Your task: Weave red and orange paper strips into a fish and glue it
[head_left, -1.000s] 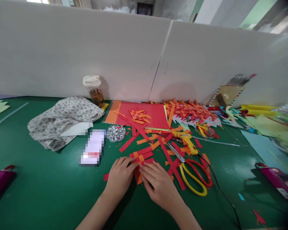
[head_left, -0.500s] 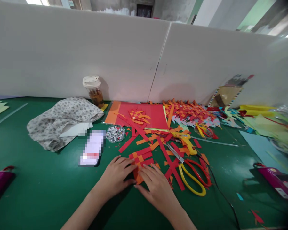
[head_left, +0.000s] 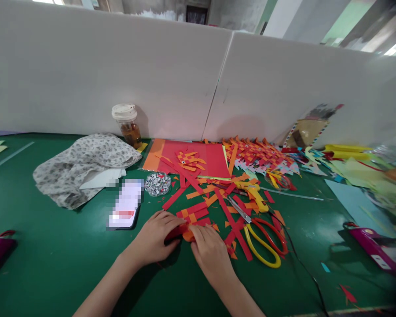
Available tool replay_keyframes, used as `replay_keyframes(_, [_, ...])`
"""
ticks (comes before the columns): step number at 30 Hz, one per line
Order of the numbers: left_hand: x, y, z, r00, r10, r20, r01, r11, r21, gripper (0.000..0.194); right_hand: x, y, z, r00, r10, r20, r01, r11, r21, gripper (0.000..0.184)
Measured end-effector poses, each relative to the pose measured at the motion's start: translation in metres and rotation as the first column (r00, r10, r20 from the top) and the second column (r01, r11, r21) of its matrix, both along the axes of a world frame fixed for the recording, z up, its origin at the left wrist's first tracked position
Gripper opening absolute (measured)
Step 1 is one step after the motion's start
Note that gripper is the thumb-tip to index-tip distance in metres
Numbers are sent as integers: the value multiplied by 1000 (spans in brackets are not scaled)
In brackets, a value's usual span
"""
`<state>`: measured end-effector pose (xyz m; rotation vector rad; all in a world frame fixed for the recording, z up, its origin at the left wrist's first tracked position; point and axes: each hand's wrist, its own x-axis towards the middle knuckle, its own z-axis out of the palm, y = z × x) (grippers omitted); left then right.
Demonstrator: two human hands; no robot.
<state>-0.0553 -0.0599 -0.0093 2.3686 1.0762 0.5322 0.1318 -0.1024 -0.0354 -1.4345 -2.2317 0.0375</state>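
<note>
Red and orange paper strips (head_left: 193, 215) woven into a small mat lie at the middle of the green table, their near ends curled upward. My left hand (head_left: 156, 235) is closed on a raised red strip end, thumb below and fingers above. From the other side my right hand (head_left: 209, 246) pinches the lifted orange part, its fingertips close to those of the left. The fingers hide part of the weave. Scissors (head_left: 260, 237) with one yellow and one red handle lie open just right of my right hand. Loose red strips (head_left: 232, 215) are scattered beside them.
A yellow glue gun (head_left: 257, 196) with a black cord lies behind the scissors. A phone (head_left: 127, 204), a round box of googly eyes (head_left: 157, 184), a lidded cup (head_left: 128, 125) and a cloth (head_left: 82, 167) stand left. Finished woven fish (head_left: 257, 152) lie by the white partition (head_left: 119, 66).
The woven paper, flat before, now has its near strip ends lifted and bent up. Both hands have closed from lying over it to pinching it; my left thumb has gone underneath.
</note>
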Motion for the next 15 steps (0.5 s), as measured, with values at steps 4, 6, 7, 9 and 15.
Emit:
replay_keyframes(4, [1,1,-3,1000,9,15,-9,1000,4,41,2,8,4,995,-5,-96,-1,998,-63,36])
replay_keyframes(6, [1,0,-2,998,36,53,-35,999,-29,43,5,11,9,987,-22,-160,6,995,-100,30])
replay_keyframes(7, [1,0,0,994,57,91,-52,997,-61,45,7,13,12,979,-39,-201,15,993,-120,27])
replay_keyframes(9, [-1,-2,3,974,104,202,-74,986,-151,48,12,16,18,953,-87,-290,42,987,-157,19])
replay_keyframes(15, [-8,-3,3,745,344,572,-115,910,-398,38,27,24,34,763,-249,-596,49,942,-331,10])
